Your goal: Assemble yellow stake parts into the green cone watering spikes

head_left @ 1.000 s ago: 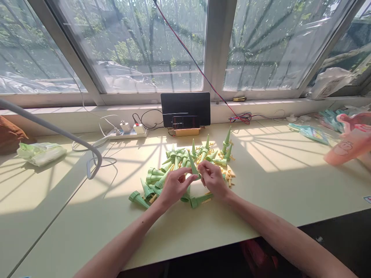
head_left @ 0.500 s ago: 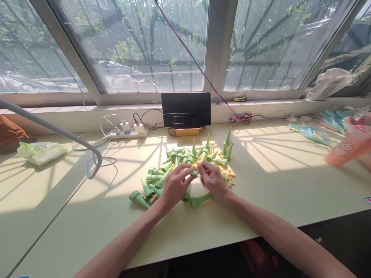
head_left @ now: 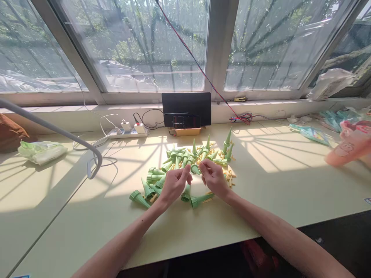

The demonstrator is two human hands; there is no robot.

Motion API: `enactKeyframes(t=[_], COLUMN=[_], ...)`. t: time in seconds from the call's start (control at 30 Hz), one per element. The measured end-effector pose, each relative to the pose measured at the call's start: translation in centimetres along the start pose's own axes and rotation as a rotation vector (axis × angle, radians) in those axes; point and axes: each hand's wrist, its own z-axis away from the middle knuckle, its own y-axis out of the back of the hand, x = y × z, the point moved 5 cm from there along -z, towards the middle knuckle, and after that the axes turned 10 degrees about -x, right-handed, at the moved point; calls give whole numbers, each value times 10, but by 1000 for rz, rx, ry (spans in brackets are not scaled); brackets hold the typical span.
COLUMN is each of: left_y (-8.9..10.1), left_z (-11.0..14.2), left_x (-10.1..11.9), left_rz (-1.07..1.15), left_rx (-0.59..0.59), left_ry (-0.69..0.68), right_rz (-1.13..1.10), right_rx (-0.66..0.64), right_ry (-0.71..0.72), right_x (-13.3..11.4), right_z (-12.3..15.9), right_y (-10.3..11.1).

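Note:
My left hand [head_left: 176, 183] is closed, thumb pressed against the curled fingers, over the near side of a pile of green plastic watering spikes [head_left: 155, 177]. Whatever it grips, if anything, is hidden. Facing it across a small gap, my right hand [head_left: 213, 178] is pinched closed, and its fingertips hide what they may hold. Between the two hands lies a green cone-shaped spike [head_left: 195, 169]. Small yellow plastic valve pieces [head_left: 230, 175] are scattered among the spikes and to the right. Nearest me, one spike [head_left: 199, 200] rests on its side below my right hand.
A dark tablet [head_left: 186, 102] leans at the back with a phone [head_left: 187, 122] before it. Left stand a power strip [head_left: 130, 132], a grey curved metal arm [head_left: 72, 136] and a tissue pack [head_left: 42, 151]. A pink cup [head_left: 343, 148] is at the right.
My hands have drawn apart from fingertips nearly meeting. The left hand's fingers have curled in, and the green spike between the hands now shows more fully.

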Motion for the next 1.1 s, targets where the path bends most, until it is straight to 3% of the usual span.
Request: enactKeyframes(t=[0.27, 0.5, 0.83, 1.1], left_y=[-5, -6, -4, -2], left_z=[0, 1, 3, 4], left_x=[-8, -6, -5, -1], left_rz=[23, -84, -193, -249], left_rx=[-100, -105, 51, 111], left_ry=[46, 9, -131, -253], right_rz=[-8, -42, -152, -198], right_rx=[-42, -18, -38, -71], right_ry=[23, -4, -62, -84], right_x=[2, 4, 4, 4], right_z=[1, 1, 0, -1], right_y=[-4, -3, -5, -4])
